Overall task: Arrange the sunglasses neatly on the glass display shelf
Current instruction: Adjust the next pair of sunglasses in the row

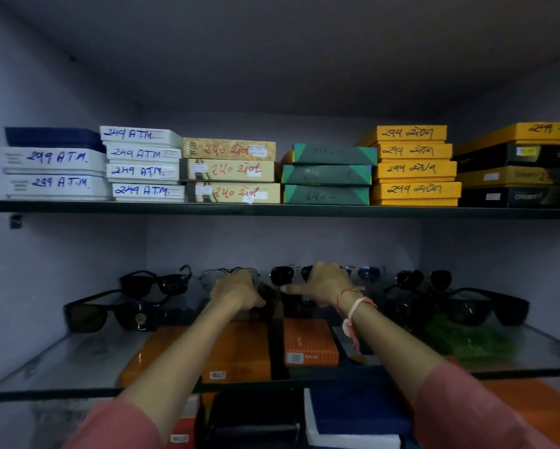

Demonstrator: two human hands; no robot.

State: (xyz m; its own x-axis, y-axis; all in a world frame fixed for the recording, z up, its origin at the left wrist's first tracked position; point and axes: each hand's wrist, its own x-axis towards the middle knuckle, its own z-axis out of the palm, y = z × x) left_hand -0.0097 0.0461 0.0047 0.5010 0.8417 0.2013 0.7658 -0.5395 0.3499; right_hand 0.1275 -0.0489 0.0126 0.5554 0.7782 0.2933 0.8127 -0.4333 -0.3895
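Note:
Both my hands reach onto the glass display shelf, at its middle. My left hand and my right hand grip the two ends of a dark pair of sunglasses that shows only between them. Black sunglasses lie at the front left, with another black pair behind them. A thin wire-framed pair sits behind my left hand. Dark round pairs stand along the back. A large black pair lies at the right.
The upper shelf carries stacks of flat boxes: white, beige, green, yellow, black-and-yellow. Orange boxes and something green show through the glass from below. Dark and blue cases lie lower down.

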